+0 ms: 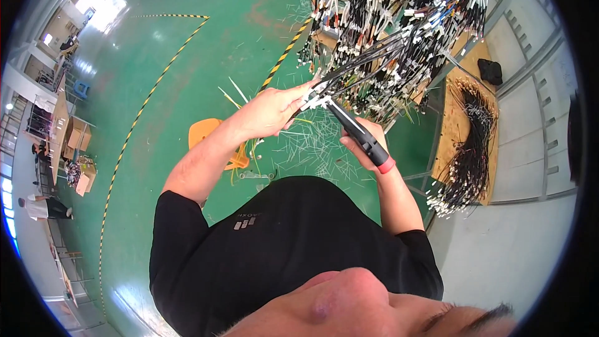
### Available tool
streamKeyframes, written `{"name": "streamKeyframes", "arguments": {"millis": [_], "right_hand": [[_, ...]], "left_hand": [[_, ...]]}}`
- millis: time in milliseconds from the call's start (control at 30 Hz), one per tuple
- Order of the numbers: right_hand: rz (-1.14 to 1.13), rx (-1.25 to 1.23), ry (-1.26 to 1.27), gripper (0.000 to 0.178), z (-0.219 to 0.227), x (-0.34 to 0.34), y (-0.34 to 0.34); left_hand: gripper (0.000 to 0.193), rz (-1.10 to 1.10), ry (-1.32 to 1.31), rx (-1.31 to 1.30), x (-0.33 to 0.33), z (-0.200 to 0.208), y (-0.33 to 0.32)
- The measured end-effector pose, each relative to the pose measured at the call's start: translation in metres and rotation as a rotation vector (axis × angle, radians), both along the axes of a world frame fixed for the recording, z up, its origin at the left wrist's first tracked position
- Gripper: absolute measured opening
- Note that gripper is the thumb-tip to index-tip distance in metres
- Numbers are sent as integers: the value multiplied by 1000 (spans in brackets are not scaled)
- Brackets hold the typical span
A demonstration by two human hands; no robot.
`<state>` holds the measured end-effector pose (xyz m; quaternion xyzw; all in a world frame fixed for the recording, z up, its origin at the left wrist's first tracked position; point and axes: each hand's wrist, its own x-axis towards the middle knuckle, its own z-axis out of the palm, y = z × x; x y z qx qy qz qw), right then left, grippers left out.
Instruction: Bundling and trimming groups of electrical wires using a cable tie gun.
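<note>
My left hand (272, 112) is closed around the white-connector end of a black wire bundle (368, 56). White connectors (314, 96) stick out at its fingertips. My right hand (372, 132) grips a long black cable tie gun (354, 126) with a red rear end. The tool's narrow nose touches or nearly touches the bundle beside my left fingers; the exact contact is too small to make out. From there the wires run up and right to a dense hanging mass of harnesses (399, 19). My right fingers are partly hidden behind the tool.
A wooden bench (450, 131) at right carries another wire bundle (471, 143) and a black item (490, 71). An orange stool (203, 132) stands beyond my left forearm. Thin pale strips (312, 153) litter the green floor. Striped tape (150, 81) runs across it; a person (43, 207) is far left.
</note>
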<state>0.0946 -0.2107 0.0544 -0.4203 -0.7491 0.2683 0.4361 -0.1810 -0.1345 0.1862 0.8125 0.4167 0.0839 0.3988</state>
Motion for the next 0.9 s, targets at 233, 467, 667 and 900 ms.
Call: {"name": "streamKeyframes", "arguments": {"millis": [233, 467, 667, 900], "right_hand": [[-83, 260, -78, 38, -14, 7, 8], [19, 155, 151, 49, -16, 6, 12], [149, 197, 171, 49, -16, 3, 24], [189, 264, 149, 50, -21, 1, 36]], "left_hand": [[48, 87, -378, -453, -11, -12, 14], [50, 45, -652, -906, -26, -30, 33], [49, 32, -690, -1028, -29, -36, 41], [50, -71, -723, -1118, -33, -41, 46]]}}
